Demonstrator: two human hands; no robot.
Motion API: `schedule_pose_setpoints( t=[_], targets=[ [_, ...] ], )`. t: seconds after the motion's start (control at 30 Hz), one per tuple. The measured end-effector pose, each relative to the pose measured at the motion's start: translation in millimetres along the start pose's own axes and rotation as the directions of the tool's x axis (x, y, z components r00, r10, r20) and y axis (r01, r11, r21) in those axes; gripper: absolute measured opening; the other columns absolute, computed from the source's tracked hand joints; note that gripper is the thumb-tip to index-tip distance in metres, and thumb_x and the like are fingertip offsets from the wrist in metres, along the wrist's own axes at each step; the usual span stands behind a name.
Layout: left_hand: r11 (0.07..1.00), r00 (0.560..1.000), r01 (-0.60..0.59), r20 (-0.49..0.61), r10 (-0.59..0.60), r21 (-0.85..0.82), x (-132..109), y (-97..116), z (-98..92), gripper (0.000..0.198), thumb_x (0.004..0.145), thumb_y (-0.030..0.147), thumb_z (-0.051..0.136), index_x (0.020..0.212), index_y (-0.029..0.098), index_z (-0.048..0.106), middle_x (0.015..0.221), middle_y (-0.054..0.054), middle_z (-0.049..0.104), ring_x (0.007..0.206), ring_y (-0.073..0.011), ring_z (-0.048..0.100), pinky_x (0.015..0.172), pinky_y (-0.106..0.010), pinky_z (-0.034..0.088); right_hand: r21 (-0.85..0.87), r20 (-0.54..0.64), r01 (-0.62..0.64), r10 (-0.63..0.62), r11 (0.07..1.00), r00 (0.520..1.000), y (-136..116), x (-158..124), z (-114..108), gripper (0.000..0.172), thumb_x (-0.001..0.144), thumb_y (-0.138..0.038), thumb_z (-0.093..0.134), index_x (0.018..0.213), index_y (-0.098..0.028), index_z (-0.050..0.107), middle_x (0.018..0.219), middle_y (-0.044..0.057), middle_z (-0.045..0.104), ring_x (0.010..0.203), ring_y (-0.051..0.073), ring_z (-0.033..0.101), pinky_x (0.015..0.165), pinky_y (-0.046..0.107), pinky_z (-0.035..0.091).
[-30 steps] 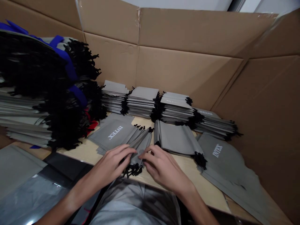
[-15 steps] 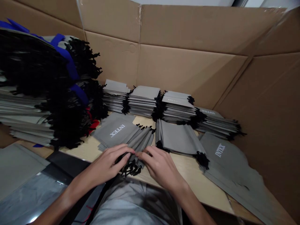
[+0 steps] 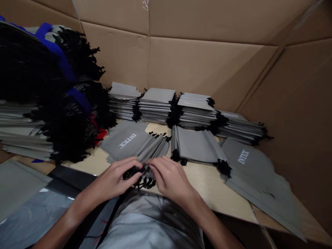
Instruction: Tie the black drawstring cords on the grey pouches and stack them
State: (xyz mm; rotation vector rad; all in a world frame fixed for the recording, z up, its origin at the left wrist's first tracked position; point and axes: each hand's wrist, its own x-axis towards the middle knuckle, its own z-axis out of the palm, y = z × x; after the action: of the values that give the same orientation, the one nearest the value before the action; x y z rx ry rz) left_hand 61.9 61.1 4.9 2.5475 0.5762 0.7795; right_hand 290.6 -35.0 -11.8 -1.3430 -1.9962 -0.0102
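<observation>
A fanned bundle of grey drawstring bags (image 3: 155, 147) lies in front of me, with black cord ends showing at both sides. My left hand (image 3: 120, 175) is closed at the near end of the bundle, thumb and fingers around the cords. From the other side, my right hand (image 3: 169, 175) pinches the bag edges close to my left fingertips. The exact grip is partly hidden by the fingers. Beneath and left of the bundle, flat grey bags (image 3: 127, 138) show white INTEX lettering. Right of my right hand sits another folded pile of bags (image 3: 198, 145).
Several bag stacks (image 3: 157, 107) line the back against a cardboard wall (image 3: 207, 65). A tall heap with black cords and a blue strap (image 3: 61, 58) stands at left. Loose INTEX bags (image 3: 255, 176) overhang the right side of the board (image 3: 220, 197). Clear plastic (image 3: 33, 214) lies lower left.
My head view has tipped down slightly, so everything sits a little higher in the picture. My right fingers have shifted slightly left over the bag edges, while both hands remain at the bundle.
</observation>
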Motion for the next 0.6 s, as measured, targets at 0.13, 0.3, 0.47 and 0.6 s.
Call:
schedule_pose_setpoints(
  t=[0.13, 0.3, 0.47, 0.6],
  targets=[
    [1.000, 1.000, -0.010, 0.021, 0.010, -0.009, -1, -2, -5.4, 0.013, 0.105, 0.023, 0.066, 0.110, 0.025, 0.077, 0.105, 0.000, 0.086, 0.099, -0.0170, 0.083, 0.095, -0.020, 0.060, -0.009, 0.025, -0.006, 0.006, 1.000, 1.000, -3, -1, 0, 0.019, 0.111, -0.022, 0.060, 0.127, -0.024, 0.071, 0.105, 0.004, 0.078, 0.095, 0.023, 0.070, 0.079, 0.033, 0.048],
    [1.000, 0.999, -0.001, 0.049, 0.001, 0.013, -5, -7, -11.9, 0.014, 0.105, 0.026, 0.069, 0.116, 0.026, 0.078, 0.112, -0.001, 0.086, 0.106, -0.0175, 0.083, 0.099, -0.020, 0.059, -0.059, 0.045, 0.010, -0.007, 0.998, 0.999, 1, -2, 4, 0.014, 0.114, -0.029, 0.063, 0.121, -0.024, 0.073, 0.099, 0.003, 0.077, 0.090, 0.022, 0.069, 0.076, 0.033, 0.046],
    [0.998, 0.997, -0.015, 0.076, 0.011, 0.060, -11, -9, -13.0, 0.015, 0.108, 0.033, 0.070, 0.119, 0.028, 0.078, 0.115, -0.002, 0.086, 0.117, -0.0215, 0.082, 0.105, -0.024, 0.059, -0.089, 0.037, 0.033, -0.030, 0.996, 0.999, 2, -1, 4, 0.015, 0.115, -0.028, 0.061, 0.123, -0.024, 0.073, 0.098, 0.003, 0.078, 0.089, 0.022, 0.068, 0.076, 0.033, 0.046],
    [0.990, 0.999, -0.049, 0.020, 0.047, 0.134, -12, -3, -7.8, 0.020, 0.109, 0.043, 0.071, 0.116, 0.025, 0.076, 0.133, -0.009, 0.081, 0.126, -0.0258, 0.079, 0.109, -0.030, 0.058, -0.151, 0.015, 0.069, -0.068, 0.986, 0.998, -2, 0, 3, 0.017, 0.115, -0.029, 0.060, 0.123, -0.024, 0.074, 0.095, 0.003, 0.078, 0.087, 0.022, 0.067, 0.073, 0.034, 0.045]
  ],
)
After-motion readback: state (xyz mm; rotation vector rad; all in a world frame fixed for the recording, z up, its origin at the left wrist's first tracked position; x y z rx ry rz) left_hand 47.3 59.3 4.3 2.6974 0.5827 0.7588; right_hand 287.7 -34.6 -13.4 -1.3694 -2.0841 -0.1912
